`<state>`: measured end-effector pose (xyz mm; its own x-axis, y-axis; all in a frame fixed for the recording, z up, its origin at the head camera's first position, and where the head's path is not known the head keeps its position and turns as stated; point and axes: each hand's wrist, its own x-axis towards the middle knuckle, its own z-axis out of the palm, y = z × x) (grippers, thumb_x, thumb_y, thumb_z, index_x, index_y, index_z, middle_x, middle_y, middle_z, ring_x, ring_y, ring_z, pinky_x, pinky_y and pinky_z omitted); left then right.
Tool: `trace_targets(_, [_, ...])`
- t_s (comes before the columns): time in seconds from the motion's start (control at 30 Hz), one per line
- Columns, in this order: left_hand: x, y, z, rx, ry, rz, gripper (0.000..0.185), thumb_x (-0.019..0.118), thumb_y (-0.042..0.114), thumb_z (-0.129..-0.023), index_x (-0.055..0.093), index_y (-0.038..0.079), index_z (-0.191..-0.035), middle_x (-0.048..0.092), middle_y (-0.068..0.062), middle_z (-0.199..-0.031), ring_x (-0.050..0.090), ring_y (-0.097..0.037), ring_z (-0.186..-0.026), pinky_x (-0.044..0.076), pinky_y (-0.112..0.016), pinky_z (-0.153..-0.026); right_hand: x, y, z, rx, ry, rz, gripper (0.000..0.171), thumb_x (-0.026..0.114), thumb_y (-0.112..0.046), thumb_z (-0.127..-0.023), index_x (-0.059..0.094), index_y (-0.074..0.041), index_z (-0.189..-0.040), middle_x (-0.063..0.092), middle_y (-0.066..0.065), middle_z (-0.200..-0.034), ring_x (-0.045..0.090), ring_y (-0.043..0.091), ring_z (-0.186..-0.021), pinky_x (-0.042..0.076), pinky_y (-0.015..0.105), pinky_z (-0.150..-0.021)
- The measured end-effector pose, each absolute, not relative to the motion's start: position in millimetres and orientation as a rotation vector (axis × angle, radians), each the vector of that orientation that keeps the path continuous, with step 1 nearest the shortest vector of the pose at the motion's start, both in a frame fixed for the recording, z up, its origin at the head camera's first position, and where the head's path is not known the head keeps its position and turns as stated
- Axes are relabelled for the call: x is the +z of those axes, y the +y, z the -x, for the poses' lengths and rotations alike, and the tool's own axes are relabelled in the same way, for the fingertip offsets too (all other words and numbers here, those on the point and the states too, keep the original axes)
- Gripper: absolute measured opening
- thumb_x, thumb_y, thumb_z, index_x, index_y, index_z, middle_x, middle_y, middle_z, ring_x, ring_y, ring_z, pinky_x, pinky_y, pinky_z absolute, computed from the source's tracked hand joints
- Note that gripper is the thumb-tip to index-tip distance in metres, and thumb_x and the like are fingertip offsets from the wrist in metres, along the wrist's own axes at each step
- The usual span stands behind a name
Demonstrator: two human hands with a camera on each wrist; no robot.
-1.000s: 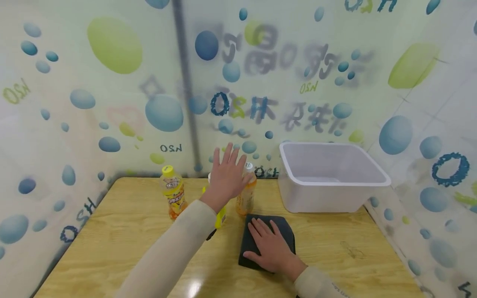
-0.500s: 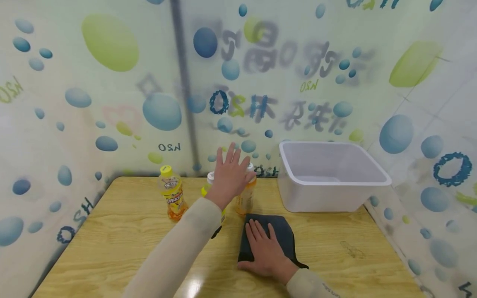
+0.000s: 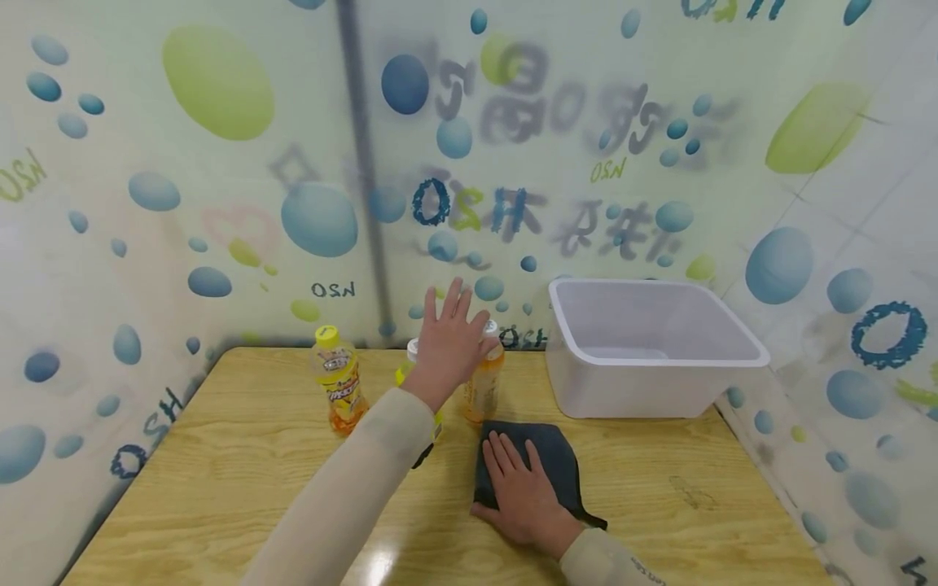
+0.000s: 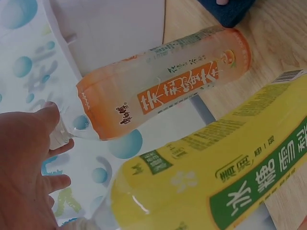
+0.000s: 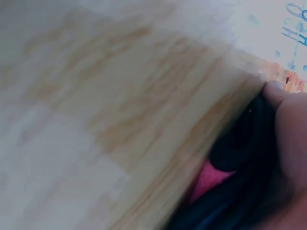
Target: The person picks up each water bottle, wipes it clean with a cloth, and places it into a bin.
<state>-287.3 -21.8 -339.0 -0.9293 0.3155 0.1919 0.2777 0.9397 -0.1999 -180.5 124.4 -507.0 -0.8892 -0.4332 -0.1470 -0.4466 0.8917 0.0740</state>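
My right hand [image 3: 522, 496] rests with extended fingers on a dark blue folded cloth [image 3: 560, 464] on the table. In the right wrist view, a pink patch [image 5: 211, 181] shows between the folds of the dark cloth [image 5: 240, 143]. My left hand [image 3: 449, 354] reaches over two drink bottles, its fingers spread near their tops. One is a bottle with an orange label [image 4: 168, 91]; the other, a bottle with a yellow label [image 4: 192, 167], is partly hidden by my arm in the head view. Whether my left fingers touch the bottle caps, I cannot tell.
A yellow-capped bottle of orange drink [image 3: 340, 382] stands to the left on the wooden table [image 3: 234, 456]. At the back right is a white plastic tub [image 3: 630, 387]. Patterned curtain-like walls [image 3: 308, 163] border the table's back and sides.
My left hand has shifted slightly right over the bottles. The right hand has slid a little left and nearer on the cloth, whose near right corner now sticks out.
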Motion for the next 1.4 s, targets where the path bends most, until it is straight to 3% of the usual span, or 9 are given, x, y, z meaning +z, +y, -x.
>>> trace_targets(0.47, [-341.7,-26.2,281.7,0.219,-2.770,0.528,0.046,0.045,0.056,-0.097,0.054,0.028,-0.132,0.031,-0.008,-0.158,0.000,-0.030,-0.154,0.003,-0.057,-0.122,-494.3,137.3,186.1,0.135,3.086,0.593,0.071,0.045,-0.058,-0.096,0.039,-0.012,-0.150,0.037,0.006,-0.157,0.032,0.022,-0.147,0.026,0.049,-0.118])
trace_targets(0.9, [-343.6,-31.9,263.9,0.265,-2.671,0.622,0.045,0.043,0.057,-0.097,0.057,0.028,-0.128,0.035,-0.005,-0.157,0.004,-0.029,-0.154,0.004,-0.057,-0.122,-442.7,176.1,196.7,-0.174,3.239,0.357,0.069,0.047,-0.048,-0.099,0.038,0.000,-0.148,0.040,0.018,-0.153,0.036,0.032,-0.144,0.032,0.050,-0.114])
trace_targets(1.4, [-353.4,-17.9,233.6,0.248,-2.514,0.761,0.047,0.044,0.060,-0.095,0.058,0.030,-0.128,0.040,-0.004,-0.155,0.011,-0.027,-0.153,0.012,-0.055,-0.121,-400.2,187.6,191.8,0.049,3.481,0.544,0.067,0.055,-0.047,-0.096,0.045,-0.002,-0.144,0.048,0.014,-0.149,0.042,0.029,-0.141,0.035,0.049,-0.113])
